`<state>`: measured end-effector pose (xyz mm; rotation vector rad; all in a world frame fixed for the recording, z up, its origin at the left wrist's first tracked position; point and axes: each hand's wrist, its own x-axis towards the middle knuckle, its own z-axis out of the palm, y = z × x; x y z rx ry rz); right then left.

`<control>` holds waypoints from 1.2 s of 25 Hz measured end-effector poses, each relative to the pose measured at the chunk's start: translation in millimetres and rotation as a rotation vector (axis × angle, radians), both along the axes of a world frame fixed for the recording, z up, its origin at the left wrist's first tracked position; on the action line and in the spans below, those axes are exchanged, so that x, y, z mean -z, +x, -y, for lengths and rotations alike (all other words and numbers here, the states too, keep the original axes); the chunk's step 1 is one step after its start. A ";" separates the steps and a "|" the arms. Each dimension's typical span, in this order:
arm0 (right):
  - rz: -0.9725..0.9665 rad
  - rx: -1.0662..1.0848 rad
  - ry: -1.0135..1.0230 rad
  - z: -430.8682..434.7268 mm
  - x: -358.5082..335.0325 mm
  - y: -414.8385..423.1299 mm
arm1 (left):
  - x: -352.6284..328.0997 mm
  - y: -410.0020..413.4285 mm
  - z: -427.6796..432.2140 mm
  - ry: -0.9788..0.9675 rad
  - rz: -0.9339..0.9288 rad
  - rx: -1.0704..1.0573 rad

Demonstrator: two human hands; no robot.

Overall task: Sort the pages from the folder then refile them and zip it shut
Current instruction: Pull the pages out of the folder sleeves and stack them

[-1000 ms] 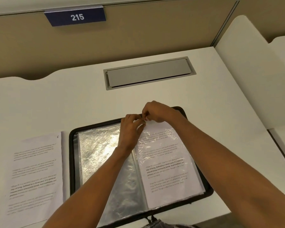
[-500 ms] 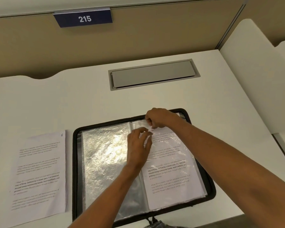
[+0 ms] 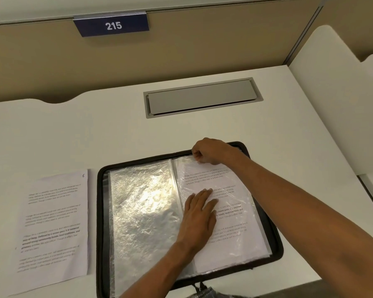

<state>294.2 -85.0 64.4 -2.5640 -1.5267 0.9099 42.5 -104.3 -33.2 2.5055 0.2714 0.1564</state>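
Note:
A black zip folder (image 3: 100,211) lies open on the white desk. Its left side shows an empty, crinkled clear sleeve (image 3: 142,211). On the right, a printed page (image 3: 230,216) sits inside a clear sleeve. My left hand (image 3: 199,216) lies flat on that page near the spine, fingers straight. My right hand (image 3: 209,150) pinches the sleeve's top edge at the folder's far rim. A loose printed page (image 3: 54,224), numbered 6 in its top corner, lies on the desk to the left of the folder.
The white desk (image 3: 95,136) has a grey cable hatch (image 3: 202,97) set in it behind the folder. A beige partition with a "215" sign (image 3: 113,25) stands at the back. A white divider (image 3: 332,93) borders the right side.
My left hand slid down from the sleeve's top edge and now lies flat on the page. My right hand kept its pinch at the top edge. The camera view shifted slightly.

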 end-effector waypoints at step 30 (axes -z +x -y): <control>0.310 0.184 0.297 -24.9 -102.2 46.9 | 0.3 0.7 40.3 0.324 -0.150 0.055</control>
